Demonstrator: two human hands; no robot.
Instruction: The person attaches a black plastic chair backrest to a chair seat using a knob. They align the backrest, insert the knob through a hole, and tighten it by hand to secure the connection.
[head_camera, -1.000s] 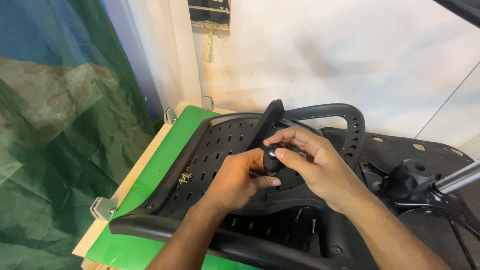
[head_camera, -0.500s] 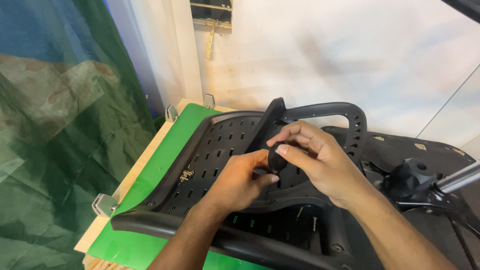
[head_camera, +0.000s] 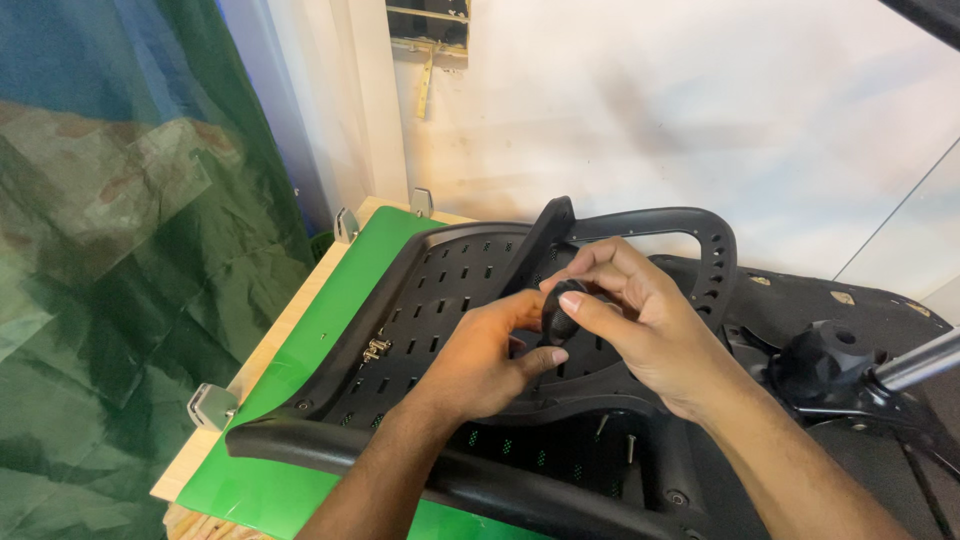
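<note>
Hands barely shifted | 2 hands' grip: right hand (head_camera: 640, 320), left hand (head_camera: 480, 360) pinch black knob (head_camera: 560, 310)

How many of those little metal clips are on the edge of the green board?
3. One metal clip sits on the near left edge, one at the far left corner, one on the far edge. The black chair back may hide more.

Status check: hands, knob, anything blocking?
Left hand and right hand both pinch the black knob. Knob sits against the perforated chair back. Nothing blocking.
</note>
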